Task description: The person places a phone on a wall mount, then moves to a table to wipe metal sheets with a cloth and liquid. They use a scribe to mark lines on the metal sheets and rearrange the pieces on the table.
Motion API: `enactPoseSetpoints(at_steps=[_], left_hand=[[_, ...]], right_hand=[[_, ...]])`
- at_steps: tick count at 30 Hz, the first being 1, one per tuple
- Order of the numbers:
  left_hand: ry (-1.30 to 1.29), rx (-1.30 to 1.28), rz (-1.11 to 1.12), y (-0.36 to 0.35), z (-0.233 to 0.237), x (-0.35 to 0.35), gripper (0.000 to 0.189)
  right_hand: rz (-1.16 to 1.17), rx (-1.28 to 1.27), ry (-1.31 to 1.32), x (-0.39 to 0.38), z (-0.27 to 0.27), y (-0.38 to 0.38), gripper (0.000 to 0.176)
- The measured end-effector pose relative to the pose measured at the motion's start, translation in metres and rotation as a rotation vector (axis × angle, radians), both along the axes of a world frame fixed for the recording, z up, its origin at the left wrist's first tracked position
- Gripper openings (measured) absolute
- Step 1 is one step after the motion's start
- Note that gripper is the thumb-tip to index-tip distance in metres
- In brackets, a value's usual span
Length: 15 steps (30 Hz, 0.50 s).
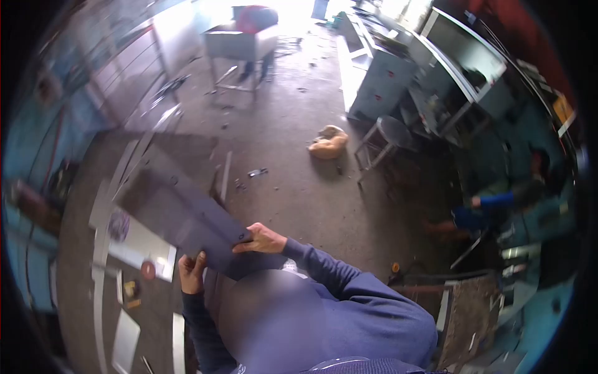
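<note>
A long grey panel (187, 209), seemingly sheet metal with small round holes, slants from my body out over the workbench on the left. My left hand (193, 272) grips its near left edge, thumb on top. On the opposite edge, my right hand (265, 239) is closed around the panel close to one of the holes. Fingers under the panel are hidden from view. Below my left hand, the bench (81, 249) bears a white sheet (149, 252), a reddish disc (147, 270) and a small yellowish object (130, 288).
A tan animal (329, 144) lies curled on the floor ahead, beside a metal stool (393, 132). At the right sits a person (492, 206) in blue. Metal cabinets (383, 84) line the right side. Another person in red (256, 19) is behind a box-like stand (240, 45).
</note>
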<state>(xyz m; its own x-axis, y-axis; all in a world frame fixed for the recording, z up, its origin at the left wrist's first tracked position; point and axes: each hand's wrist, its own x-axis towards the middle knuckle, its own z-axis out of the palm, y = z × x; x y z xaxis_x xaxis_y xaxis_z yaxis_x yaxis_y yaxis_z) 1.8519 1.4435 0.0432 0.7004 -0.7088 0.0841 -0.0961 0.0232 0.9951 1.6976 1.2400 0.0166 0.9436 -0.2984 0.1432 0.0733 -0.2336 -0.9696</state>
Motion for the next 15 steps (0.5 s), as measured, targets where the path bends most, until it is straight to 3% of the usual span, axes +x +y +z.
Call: enactPoseSetpoints(at_steps=[2,5,7,9,10,12,13,14,15], left_hand=[[0.201,-0.139,-0.222,-0.076,0.01,0.003,0.029],[0.254,-0.086,-0.335,-0.173,-0.001,-0.013,0.02],[0.283,-0.097,-0.359,-0.219,-0.002,-0.025,0.018],[0.409,-0.111,-0.146,-0.242,-0.02,-0.011,0.018],[0.421,-0.146,-0.126,-0.248,-0.043,0.011,0.014],[0.399,-0.04,-0.002,-0.24,-0.098,0.074,0.024],[0.563,-0.088,0.234,-0.247,-0.08,0.066,0.026],[0.662,-0.12,0.169,-0.232,-0.13,0.125,0.025],[0.672,-0.299,-0.097,-0.2,-0.179,0.181,0.024]], right_hand=[[-0.17,0.047,-0.041,-0.031,-0.009,-0.041,0.027],[-0.323,0.025,-0.075,-0.08,-0.011,-0.098,0.027],[-0.503,0.018,-0.116,-0.095,-0.002,-0.133,0.035],[-0.618,0.077,-0.132,-0.119,0.006,-0.163,0.038],[-0.775,0.033,-0.133,-0.137,0.004,-0.178,0.036],[-1.004,-0.016,-0.092,-0.179,-0.009,-0.204,0.029],[-1.073,-0.016,-0.052,-0.203,-0.021,-0.213,0.025],[-1.113,0.053,-0.021,-0.227,-0.037,-0.221,0.02],[-1.151,0.123,0.011,-0.249,-0.055,-0.228,0.017]])
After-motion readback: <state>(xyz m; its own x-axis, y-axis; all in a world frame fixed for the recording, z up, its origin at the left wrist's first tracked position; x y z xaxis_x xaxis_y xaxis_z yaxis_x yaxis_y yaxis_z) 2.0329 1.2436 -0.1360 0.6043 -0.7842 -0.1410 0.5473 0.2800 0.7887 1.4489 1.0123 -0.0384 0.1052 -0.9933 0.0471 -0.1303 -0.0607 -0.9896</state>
